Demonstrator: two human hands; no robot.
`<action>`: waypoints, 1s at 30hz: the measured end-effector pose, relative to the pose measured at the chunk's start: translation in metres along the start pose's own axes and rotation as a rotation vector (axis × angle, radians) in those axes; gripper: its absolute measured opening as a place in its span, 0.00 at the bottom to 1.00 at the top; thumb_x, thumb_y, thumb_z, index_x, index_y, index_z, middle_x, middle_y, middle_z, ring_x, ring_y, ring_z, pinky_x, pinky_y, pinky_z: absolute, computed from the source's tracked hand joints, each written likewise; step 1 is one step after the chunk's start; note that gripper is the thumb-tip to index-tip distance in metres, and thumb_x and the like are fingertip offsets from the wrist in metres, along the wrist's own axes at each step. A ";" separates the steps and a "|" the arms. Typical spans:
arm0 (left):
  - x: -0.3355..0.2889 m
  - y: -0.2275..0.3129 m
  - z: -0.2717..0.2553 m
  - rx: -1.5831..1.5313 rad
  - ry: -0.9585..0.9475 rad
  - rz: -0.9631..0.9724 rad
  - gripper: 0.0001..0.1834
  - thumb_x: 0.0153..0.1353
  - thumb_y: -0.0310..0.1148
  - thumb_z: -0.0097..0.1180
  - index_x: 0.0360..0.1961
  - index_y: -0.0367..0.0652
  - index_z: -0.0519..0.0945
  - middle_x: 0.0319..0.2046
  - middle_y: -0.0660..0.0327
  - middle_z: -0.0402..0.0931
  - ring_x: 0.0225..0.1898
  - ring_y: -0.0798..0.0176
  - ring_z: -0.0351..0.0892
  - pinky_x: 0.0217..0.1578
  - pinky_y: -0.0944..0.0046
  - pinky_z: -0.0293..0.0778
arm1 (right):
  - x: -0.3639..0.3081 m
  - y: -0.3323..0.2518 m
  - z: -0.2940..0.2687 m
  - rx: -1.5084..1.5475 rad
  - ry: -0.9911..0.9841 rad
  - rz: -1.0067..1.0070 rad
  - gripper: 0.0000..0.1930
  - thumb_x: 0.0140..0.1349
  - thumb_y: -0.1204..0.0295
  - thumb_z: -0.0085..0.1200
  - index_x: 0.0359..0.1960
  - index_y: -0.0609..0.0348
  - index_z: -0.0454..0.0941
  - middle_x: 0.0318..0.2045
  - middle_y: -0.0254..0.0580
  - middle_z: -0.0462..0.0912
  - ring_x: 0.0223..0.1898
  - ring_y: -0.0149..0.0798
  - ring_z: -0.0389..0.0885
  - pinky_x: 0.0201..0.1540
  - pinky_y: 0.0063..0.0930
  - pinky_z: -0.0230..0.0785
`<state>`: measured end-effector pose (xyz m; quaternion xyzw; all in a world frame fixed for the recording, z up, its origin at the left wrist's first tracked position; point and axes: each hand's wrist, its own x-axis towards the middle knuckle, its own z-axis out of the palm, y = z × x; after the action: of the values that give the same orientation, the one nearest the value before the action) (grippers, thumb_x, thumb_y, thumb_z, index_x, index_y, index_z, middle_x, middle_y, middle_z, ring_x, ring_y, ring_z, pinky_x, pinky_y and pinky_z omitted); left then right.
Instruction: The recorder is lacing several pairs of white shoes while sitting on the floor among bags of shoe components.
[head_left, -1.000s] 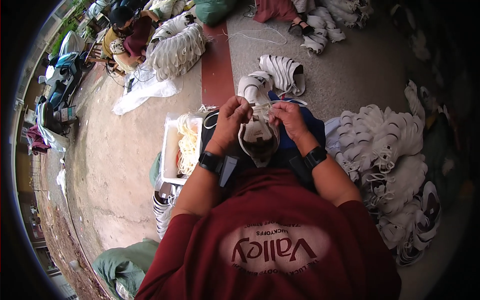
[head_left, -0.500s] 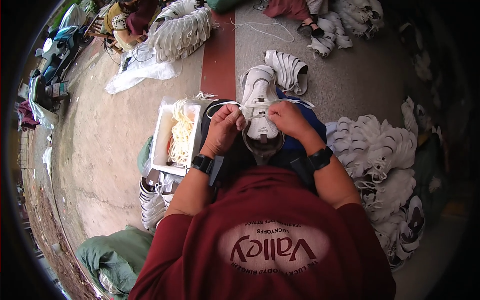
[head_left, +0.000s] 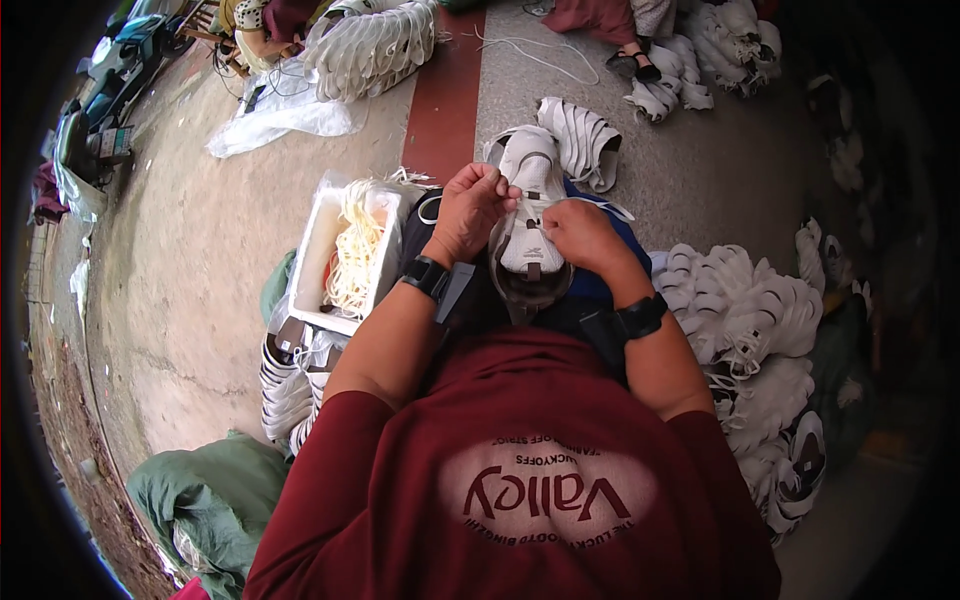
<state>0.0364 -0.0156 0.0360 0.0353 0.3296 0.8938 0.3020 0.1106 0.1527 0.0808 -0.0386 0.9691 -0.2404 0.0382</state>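
A white shoe upper [head_left: 530, 160] rests on my lap, toe pointing away and its tongue [head_left: 528, 250] toward me. A white shoelace [head_left: 612, 209] runs through its eyelets, with one loose end sticking out beyond my right hand. Above the left eyelet row, my left hand [head_left: 472, 212] is closed in a pinch on the lace; the fingertips hide most of the held part. Curled fingers of my right hand [head_left: 588, 238] grip the right edge of the upper beside the tongue. A dark wristband sits on each wrist.
Left of my lap stands a white foam box [head_left: 308, 262] holding pale laces [head_left: 355, 255]. Nested white uppers [head_left: 580, 145] lie just ahead. Piled uppers [head_left: 740, 300] are at my right, and a green sack [head_left: 205, 500] is at lower left. Other people sit at the far end.
My left hand has moved up and right, over the lacing. The lace stretched between my hands no longer shows. The right hand stays beside the tongue; the view has shifted slightly.
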 end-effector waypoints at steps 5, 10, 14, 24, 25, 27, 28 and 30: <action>0.000 -0.009 -0.007 -0.072 0.004 0.021 0.04 0.64 0.29 0.47 0.33 0.42 0.69 0.26 0.63 0.70 0.33 0.64 0.75 0.36 0.67 0.74 | 0.004 -0.004 -0.003 -0.089 -0.023 0.006 0.06 0.48 0.72 0.48 0.20 0.61 0.75 0.24 0.53 0.76 0.31 0.55 0.76 0.34 0.44 0.67; -0.003 -0.008 -0.012 -0.085 -0.010 0.033 0.04 0.64 0.29 0.47 0.32 0.42 0.69 0.26 0.63 0.70 0.32 0.64 0.75 0.34 0.67 0.74 | 0.009 -0.004 -0.006 -0.215 -0.143 -0.063 0.06 0.49 0.72 0.49 0.21 0.60 0.75 0.23 0.52 0.76 0.30 0.55 0.75 0.32 0.43 0.67; -0.001 -0.010 -0.014 -0.102 0.007 0.031 0.04 0.64 0.29 0.47 0.32 0.42 0.69 0.26 0.63 0.70 0.32 0.64 0.75 0.33 0.68 0.73 | 0.007 0.001 -0.009 -0.011 -0.169 -0.017 0.05 0.49 0.72 0.51 0.22 0.60 0.75 0.22 0.49 0.75 0.30 0.52 0.74 0.33 0.38 0.66; -0.012 -0.017 -0.006 0.484 0.276 0.254 0.09 0.58 0.28 0.54 0.40 0.40 0.71 0.27 0.63 0.73 0.30 0.66 0.76 0.30 0.70 0.72 | -0.011 0.006 0.017 0.329 0.266 -0.115 0.03 0.44 0.79 0.56 0.22 0.62 0.75 0.26 0.47 0.73 0.32 0.47 0.74 0.36 0.34 0.67; -0.016 -0.020 -0.006 0.762 0.281 0.432 0.10 0.56 0.27 0.57 0.39 0.39 0.73 0.26 0.63 0.73 0.30 0.66 0.76 0.30 0.70 0.72 | -0.014 0.004 0.015 0.387 0.279 -0.049 0.03 0.44 0.79 0.56 0.23 0.62 0.75 0.27 0.46 0.73 0.33 0.47 0.73 0.37 0.33 0.67; -0.028 -0.017 -0.013 1.008 0.176 0.484 0.09 0.53 0.28 0.58 0.35 0.40 0.75 0.26 0.60 0.73 0.28 0.62 0.76 0.29 0.67 0.72 | -0.016 0.011 0.018 0.407 0.309 -0.070 0.03 0.44 0.79 0.55 0.23 0.62 0.75 0.27 0.46 0.74 0.33 0.46 0.73 0.37 0.33 0.67; -0.035 -0.013 -0.010 1.249 0.063 0.533 0.08 0.49 0.28 0.60 0.31 0.40 0.77 0.25 0.57 0.74 0.27 0.58 0.77 0.29 0.63 0.71 | -0.016 0.013 0.020 0.425 0.340 -0.089 0.04 0.44 0.79 0.55 0.24 0.62 0.75 0.26 0.45 0.74 0.34 0.46 0.73 0.37 0.33 0.67; -0.047 -0.014 0.001 1.297 0.040 0.456 0.03 0.48 0.29 0.60 0.25 0.42 0.78 0.24 0.57 0.74 0.28 0.54 0.76 0.30 0.60 0.71 | -0.016 0.016 0.027 0.397 0.362 -0.080 0.03 0.45 0.79 0.55 0.23 0.61 0.75 0.27 0.45 0.74 0.35 0.46 0.73 0.38 0.33 0.67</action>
<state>0.0820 -0.0335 0.0347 0.2609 0.7879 0.5575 0.0181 0.1282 0.1556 0.0505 -0.0253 0.8917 -0.4302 -0.1382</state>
